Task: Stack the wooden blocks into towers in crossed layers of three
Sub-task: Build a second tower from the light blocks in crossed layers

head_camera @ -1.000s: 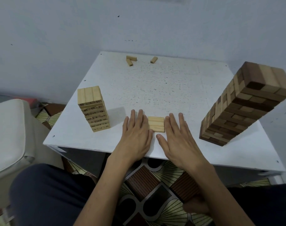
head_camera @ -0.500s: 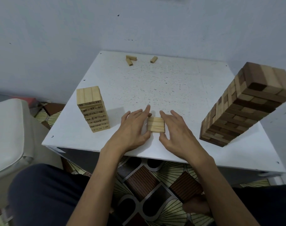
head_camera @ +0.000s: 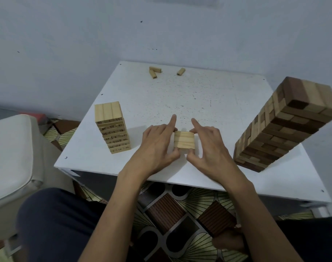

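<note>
A person's left hand (head_camera: 157, 146) and right hand (head_camera: 211, 146) close in on a row of three pale wooden blocks (head_camera: 184, 139) lying side by side near the front of a white square table (head_camera: 208, 95), between a short pale numbered tower (head_camera: 112, 127) and a tall two-tone brown tower (head_camera: 286, 127). Each hand pinches one end of the row, thumb at the near corner and forefinger reaching past the far one. The blocks look light, stiff and smooth, likely to slide apart unless squeezed together from both ends and kept level. A second earlier both hands lay flat on the table beside the row with straight fingers, but now the fingers are bent around it. The towers and the three loose pale blocks (head_camera: 154, 71) at the far edge have not moved
</note>
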A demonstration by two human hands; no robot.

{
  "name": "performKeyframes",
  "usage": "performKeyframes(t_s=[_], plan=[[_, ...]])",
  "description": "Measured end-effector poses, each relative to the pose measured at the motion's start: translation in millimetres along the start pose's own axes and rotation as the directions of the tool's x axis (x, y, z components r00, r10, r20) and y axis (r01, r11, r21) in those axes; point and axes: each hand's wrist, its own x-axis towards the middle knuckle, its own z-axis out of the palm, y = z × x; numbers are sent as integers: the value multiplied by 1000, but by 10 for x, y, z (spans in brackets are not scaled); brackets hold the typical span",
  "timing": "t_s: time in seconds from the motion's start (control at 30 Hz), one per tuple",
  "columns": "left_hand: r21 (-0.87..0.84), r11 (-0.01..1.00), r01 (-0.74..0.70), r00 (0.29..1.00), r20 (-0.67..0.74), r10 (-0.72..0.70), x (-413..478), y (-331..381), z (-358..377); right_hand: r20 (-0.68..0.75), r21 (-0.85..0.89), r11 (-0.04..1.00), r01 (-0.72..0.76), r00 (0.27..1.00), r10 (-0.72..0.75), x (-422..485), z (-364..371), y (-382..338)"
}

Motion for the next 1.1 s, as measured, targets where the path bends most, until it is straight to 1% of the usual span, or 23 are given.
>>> performKeyframes(t_s=[0.2, 0.37, 0.47, 0.6, 0.7, 0.8, 0.93, 1.1], plan=[[86, 995, -53, 980, -189, 69, -68, 236, -408, -99, 23, 994, 111, 989, -108, 127, -295, -259], [92, 995, -36, 937, -344, 65, -211, 275, -845, -147, 52, 970, 238, 962, -228, 359, -458, -636], [85, 996, -2, 920, -391, 35, -326, 149, -1098, -138, 78, 952, 296, 949, -283, 533, -417, -883], [37, 996, 80, 919, -390, -60, -478, -158, -1319, -79, 119, 931, 344, 938, -336, 757, -264, -1139], [-27, 988, 155, 922, -355, -154, -569, -393, -1394, -5, 157, 925, 347, 937, -350, 878, -116, -1250], [-111, 974, 200, 916, -331, -226, -602, -538, -1411, 44, 169, 925, 340, 935, -352, 957, 11, -1296], [-159, 959, 234, 914, -299, -273, -614, -657, -1357, 89, 185, 932, 313, 939, -333, 1021, 104, -1293], [-178, 954, 242, 914, -287, -286, -599, -710, -1306, 105, 194, 937, 289, 944, -313, 1067, 142, -1256]])
